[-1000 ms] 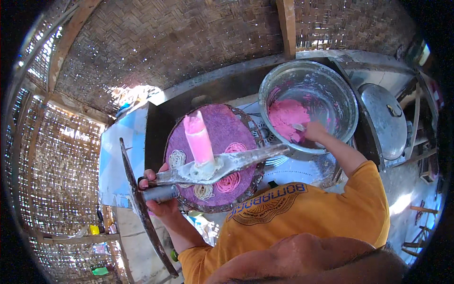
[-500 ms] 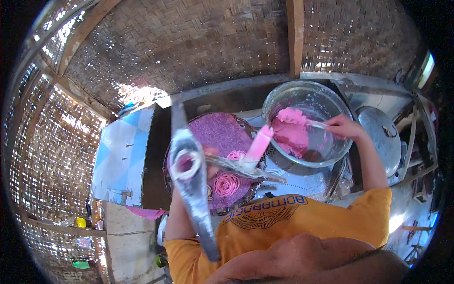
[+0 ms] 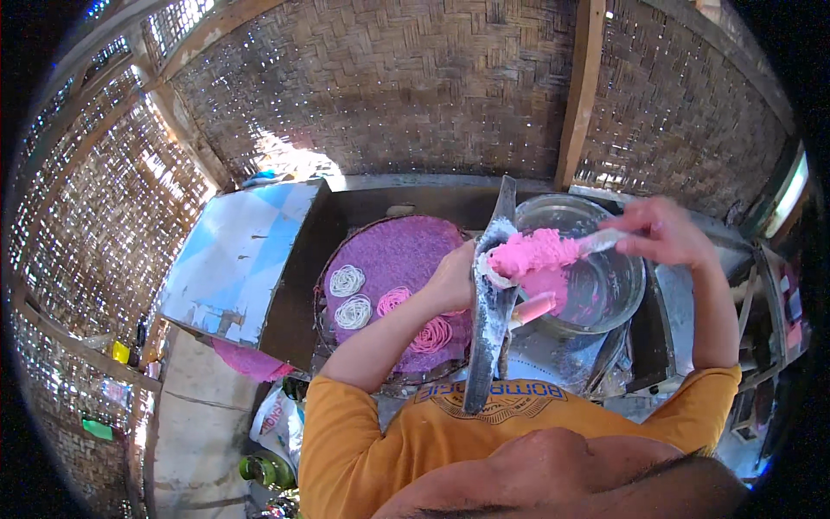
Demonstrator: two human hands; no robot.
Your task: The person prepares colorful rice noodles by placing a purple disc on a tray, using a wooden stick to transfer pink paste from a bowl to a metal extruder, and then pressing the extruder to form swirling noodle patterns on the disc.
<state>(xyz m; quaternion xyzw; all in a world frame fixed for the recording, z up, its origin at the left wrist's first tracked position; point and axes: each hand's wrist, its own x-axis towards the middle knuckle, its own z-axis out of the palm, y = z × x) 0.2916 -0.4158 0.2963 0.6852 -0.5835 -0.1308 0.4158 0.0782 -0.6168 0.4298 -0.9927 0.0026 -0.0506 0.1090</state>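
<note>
- Loading pink dough (image 3: 532, 253) into a long, flour-dusted metal press (image 3: 491, 298) looks like the step in hand: a lump of it sits at the tool's upper part, right over the glass bowl (image 3: 618, 290).
- The left hand (image 3: 454, 278) is clenched around the press near its middle, holding it steep, with its top end pointing at the woven wall.
- The right hand (image 3: 661, 232) pinches a pale flat spatula (image 3: 601, 242) whose far end is buried in the dough lump.
- More pink dough lies inside the bowl, below the lump.
- Just left of the press sits a round purple woven tray (image 3: 393, 251) carrying two white noodle coils (image 3: 347, 281) and two pink noodle coils (image 3: 424, 329).
- Judged from this, the next move calls for scraping the lump cleanly off the spatula into the press, keeping it above the bowl so that strays fall back in.
</note>
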